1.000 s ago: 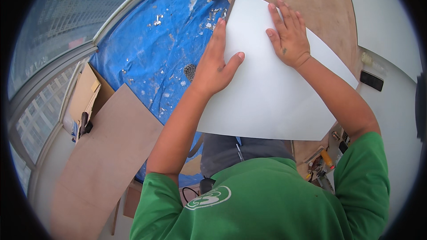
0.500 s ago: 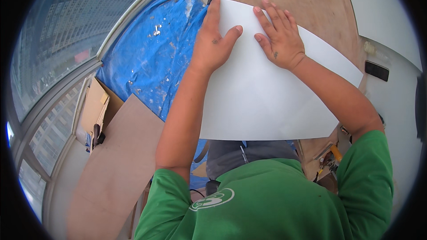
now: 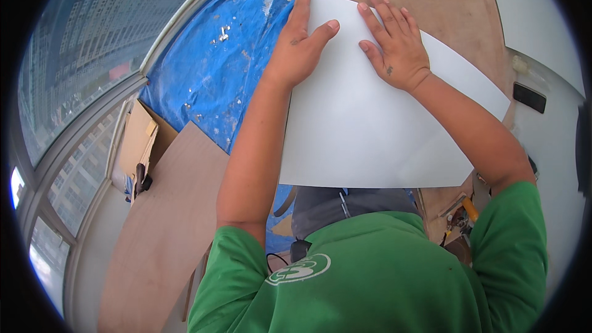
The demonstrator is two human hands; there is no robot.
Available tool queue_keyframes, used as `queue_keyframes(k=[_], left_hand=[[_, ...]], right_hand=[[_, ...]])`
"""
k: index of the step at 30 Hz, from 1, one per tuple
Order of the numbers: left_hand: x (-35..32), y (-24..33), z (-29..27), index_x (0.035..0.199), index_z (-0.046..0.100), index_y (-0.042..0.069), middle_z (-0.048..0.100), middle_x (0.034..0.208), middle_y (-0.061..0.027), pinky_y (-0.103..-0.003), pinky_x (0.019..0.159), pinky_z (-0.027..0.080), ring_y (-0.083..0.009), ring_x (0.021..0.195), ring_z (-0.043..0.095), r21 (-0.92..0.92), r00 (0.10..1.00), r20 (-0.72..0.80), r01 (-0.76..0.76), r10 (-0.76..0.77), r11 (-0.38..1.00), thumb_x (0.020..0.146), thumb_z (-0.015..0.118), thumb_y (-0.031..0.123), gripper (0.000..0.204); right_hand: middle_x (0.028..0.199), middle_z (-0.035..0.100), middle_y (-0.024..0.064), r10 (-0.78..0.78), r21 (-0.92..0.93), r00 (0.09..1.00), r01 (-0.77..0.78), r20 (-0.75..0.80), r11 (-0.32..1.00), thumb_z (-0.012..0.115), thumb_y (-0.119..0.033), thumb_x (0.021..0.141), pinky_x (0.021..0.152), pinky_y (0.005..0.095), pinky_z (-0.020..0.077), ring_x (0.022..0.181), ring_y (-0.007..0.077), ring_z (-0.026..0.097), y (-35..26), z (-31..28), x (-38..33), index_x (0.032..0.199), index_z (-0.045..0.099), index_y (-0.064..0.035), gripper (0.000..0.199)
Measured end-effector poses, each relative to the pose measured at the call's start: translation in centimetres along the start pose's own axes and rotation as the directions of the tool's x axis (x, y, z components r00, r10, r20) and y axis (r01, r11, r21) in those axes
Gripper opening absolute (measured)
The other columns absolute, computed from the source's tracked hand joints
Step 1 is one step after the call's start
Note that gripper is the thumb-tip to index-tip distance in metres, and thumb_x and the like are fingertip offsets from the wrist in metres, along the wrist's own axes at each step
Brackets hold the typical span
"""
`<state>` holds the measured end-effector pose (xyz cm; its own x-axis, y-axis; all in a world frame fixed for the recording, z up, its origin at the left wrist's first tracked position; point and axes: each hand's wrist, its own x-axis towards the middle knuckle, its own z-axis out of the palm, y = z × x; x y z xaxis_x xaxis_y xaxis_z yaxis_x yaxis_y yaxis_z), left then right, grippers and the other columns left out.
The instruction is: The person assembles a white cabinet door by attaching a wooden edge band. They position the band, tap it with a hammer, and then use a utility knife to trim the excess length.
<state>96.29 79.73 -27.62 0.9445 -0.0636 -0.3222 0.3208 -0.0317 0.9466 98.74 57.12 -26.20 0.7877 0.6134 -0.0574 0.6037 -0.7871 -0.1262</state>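
Note:
A large white sheet (image 3: 370,123) lies flat over a brown plywood board (image 3: 444,6) in front of me. My left hand (image 3: 299,40) rests on the sheet's upper left edge, thumb on top and fingers stretched along the edge. My right hand (image 3: 394,43) lies palm down on the sheet near its top, fingers spread. Neither hand wraps around anything. My green shirt (image 3: 370,271) fills the lower part of the view.
A blue tarp (image 3: 209,74) with white flecks covers the floor at left. Another plywood board (image 3: 166,228) leans lower left, beside an open cardboard box (image 3: 145,142). Windows (image 3: 68,86) curve along the left. A black phone (image 3: 529,97) sits at right; small tools (image 3: 462,209) lie below.
The sheet and both hands have shifted up and left in the view. My left hand has slid to the sheet's top left corner; the right stays pressed flat.

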Motion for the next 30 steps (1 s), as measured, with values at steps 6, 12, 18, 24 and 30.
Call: queue_keyframes(k=[6,12,18,24,30], left_hand=[[-0.8,0.0,0.2,0.157,0.020,-0.002,0.032,0.159,-0.0231,-0.037,0.118,0.028,-0.0315,0.148,0.030,0.066,1.000,-0.022,-0.008,0.009,0.998,0.092,0.065,0.025,0.084],[-1.1,0.7,0.2,0.158,0.019,-0.002,0.029,0.161,-0.0226,-0.037,0.120,0.025,-0.0315,0.149,0.027,0.030,1.000,0.003,0.026,-0.026,0.999,0.092,0.063,0.027,0.084],[-5.4,-0.3,-1.4,0.159,0.013,-0.001,0.013,0.166,-0.0198,-0.039,0.124,0.010,-0.0322,0.155,0.008,-0.140,0.984,0.104,0.156,-0.142,0.978,0.099,0.044,0.054,0.087],[-11.5,-2.5,-1.8,0.159,0.010,-0.001,0.005,0.167,-0.0187,-0.040,0.124,0.005,-0.0319,0.155,0.003,-0.081,0.977,0.122,0.185,-0.175,0.979,0.101,0.027,0.064,0.089],[-16.4,-3.9,-2.2,0.158,0.009,-0.002,0.004,0.167,-0.0199,-0.041,0.124,0.003,-0.0330,0.155,0.001,-0.043,0.975,0.142,0.180,-0.173,0.983,0.103,0.016,0.062,0.085]], right_hand=[[0.160,0.032,0.0081,0.006,-0.009,1.000,-0.006,-0.003,1.000,0.047,-0.042,0.103,0.119,0.0496,0.0224,0.145,0.0266,0.034,-0.1,0.0,-0.1,0.156,0.032,-0.0238,0.058],[0.160,0.033,0.0079,0.003,-0.022,1.000,-0.003,-0.012,1.000,0.047,-0.042,0.103,0.118,0.0496,0.0238,0.144,0.0268,0.035,0.0,0.1,-0.1,0.156,0.033,-0.0236,0.058],[0.159,0.033,0.0074,-0.008,-0.046,0.999,0.007,-0.031,0.999,0.047,-0.042,0.103,0.119,0.0489,0.0241,0.144,0.0264,0.036,0.0,0.5,-0.1,0.155,0.033,-0.0239,0.058],[0.161,0.031,0.0075,-0.025,-0.041,0.998,0.023,-0.051,0.999,0.041,-0.044,0.104,0.120,0.0490,0.0216,0.146,0.0263,0.033,-0.4,0.0,0.1,0.157,0.032,-0.0224,0.058],[0.163,0.020,0.0237,0.057,-0.035,0.975,-0.051,0.216,0.998,0.028,-0.046,0.105,0.122,0.0552,0.0102,0.149,0.0407,0.022,-0.4,-1.0,0.2,0.158,0.021,-0.0060,0.067]])
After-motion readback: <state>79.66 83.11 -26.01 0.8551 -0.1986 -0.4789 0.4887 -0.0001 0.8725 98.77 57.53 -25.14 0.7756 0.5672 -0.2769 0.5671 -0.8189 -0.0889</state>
